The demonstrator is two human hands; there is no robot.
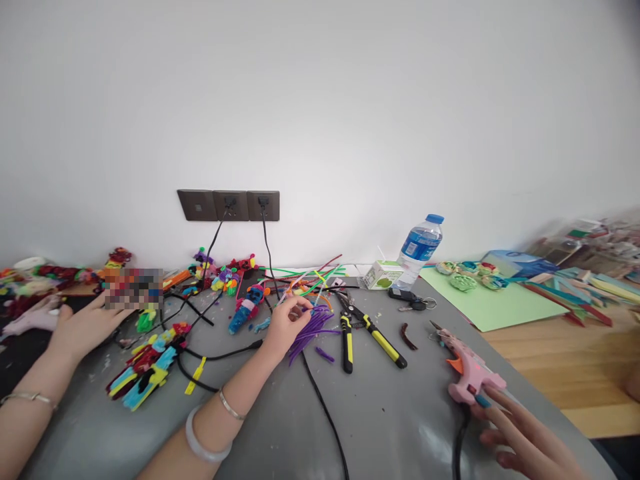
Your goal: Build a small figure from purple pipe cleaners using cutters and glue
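Observation:
My left hand (pixel 290 327) reaches over the table's middle, its thumb and fingertips pinched together beside a bundle of purple pipe cleaners (pixel 313 330). A pale thin strand runs close to those fingertips, but what they hold is hidden. At the lower right, my right hand (pixel 525 430) has its fingers on the rear and handle of a pink glue gun (pixel 470 370). The gun's nozzle points up and left, and its dark cord trails off the bottom. Between the hands lie wire strippers (pixel 360 333) with yellow and black handles, spread apart.
Another person's hand (pixel 90 327) reaches in from the left among colourful pipe-cleaner figures (pixel 150 367). Behind the strippers stand a water bottle (pixel 420 250), a small carton (pixel 383 275) and keys (pixel 413 301). Black cords (pixel 325 407) cross the tabletop. Green paper (pixel 493 310) lies right.

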